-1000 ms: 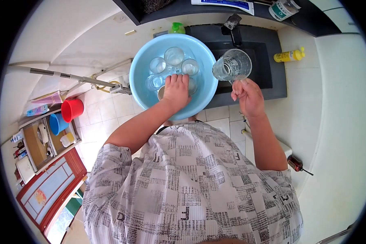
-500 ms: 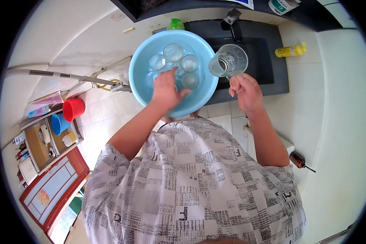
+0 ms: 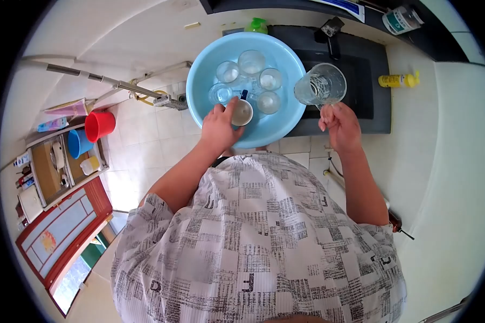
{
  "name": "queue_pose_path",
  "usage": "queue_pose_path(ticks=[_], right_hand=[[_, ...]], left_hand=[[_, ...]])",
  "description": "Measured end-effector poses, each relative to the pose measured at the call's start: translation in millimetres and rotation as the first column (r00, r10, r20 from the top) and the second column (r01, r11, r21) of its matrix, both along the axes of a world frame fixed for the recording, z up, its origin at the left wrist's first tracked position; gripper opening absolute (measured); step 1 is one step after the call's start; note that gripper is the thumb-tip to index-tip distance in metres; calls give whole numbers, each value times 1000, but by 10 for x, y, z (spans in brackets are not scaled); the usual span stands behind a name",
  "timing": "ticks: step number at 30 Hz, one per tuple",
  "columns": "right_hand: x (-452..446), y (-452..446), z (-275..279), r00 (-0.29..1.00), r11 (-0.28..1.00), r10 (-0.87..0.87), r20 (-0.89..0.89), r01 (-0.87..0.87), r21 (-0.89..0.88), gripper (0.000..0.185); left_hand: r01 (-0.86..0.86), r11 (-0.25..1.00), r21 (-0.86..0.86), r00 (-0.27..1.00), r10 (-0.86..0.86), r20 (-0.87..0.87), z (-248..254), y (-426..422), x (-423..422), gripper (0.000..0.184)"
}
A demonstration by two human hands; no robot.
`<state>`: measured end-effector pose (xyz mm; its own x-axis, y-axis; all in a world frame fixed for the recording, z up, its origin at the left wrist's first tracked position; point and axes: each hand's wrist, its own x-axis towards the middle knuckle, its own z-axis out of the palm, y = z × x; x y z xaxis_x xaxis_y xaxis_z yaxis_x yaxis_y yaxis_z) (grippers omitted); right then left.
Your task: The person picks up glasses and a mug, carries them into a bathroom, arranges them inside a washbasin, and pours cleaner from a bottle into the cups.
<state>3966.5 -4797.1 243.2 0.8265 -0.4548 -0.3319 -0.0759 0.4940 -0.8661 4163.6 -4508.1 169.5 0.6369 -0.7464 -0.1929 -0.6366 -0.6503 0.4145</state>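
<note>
My left hand (image 3: 221, 125) is inside the light-blue basin (image 3: 195, 64), its thumb and fingers closed around a small white mug (image 3: 242, 113) with a dark handle at the top. Several clear drinking glasses (image 3: 251, 62) stand in the basin above and beside the mug. To the right, my right hand (image 3: 339, 127) grips the handle of a clear glass pitcher (image 3: 320, 84). The pitcher is tilted, between the basin's right rim and the dark sink.
The dark sink (image 3: 380, 107) with a black faucet (image 3: 333, 43) lies behind the pitcher. A yellow bottle (image 3: 399, 80) is right of it, a green pump bottle (image 3: 257, 26) behind the basin. A metal pole (image 3: 97, 77) reaches in from the left, above red (image 3: 99, 126) and blue buckets (image 3: 80, 144).
My left hand has taken hold of the white mug, which now shows in its fingers. The pitcher stays in my right hand. The whole view has shifted slightly.
</note>
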Motion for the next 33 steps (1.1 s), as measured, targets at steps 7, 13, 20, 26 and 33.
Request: queue_pose_path(ticks=[7, 13, 20, 26, 33], right_hand=[[61, 79, 51, 1000, 1000, 6, -19, -6, 15, 35], [108, 150, 68, 999, 1000, 26, -23, -26, 6, 35], [140, 202, 100, 999, 999, 52, 5, -52, -10, 35], [226, 208, 88, 998, 998, 65, 17, -65, -4, 34], [261, 214, 42, 997, 997, 76, 24, -76, 12, 33]], left_hand=[[-38, 997, 62, 997, 42, -69, -66, -151, -109, 93], [-30, 998, 54, 985, 39, -166, -123, -172, -167, 92], [-27, 985, -168, 993, 47, 112, -58, 144, 359, 83], [5, 994, -108, 1000, -9, -29, -64, 66, 651, 91], [-131, 990, 53, 986, 136, -95, -22, -55, 505, 86]])
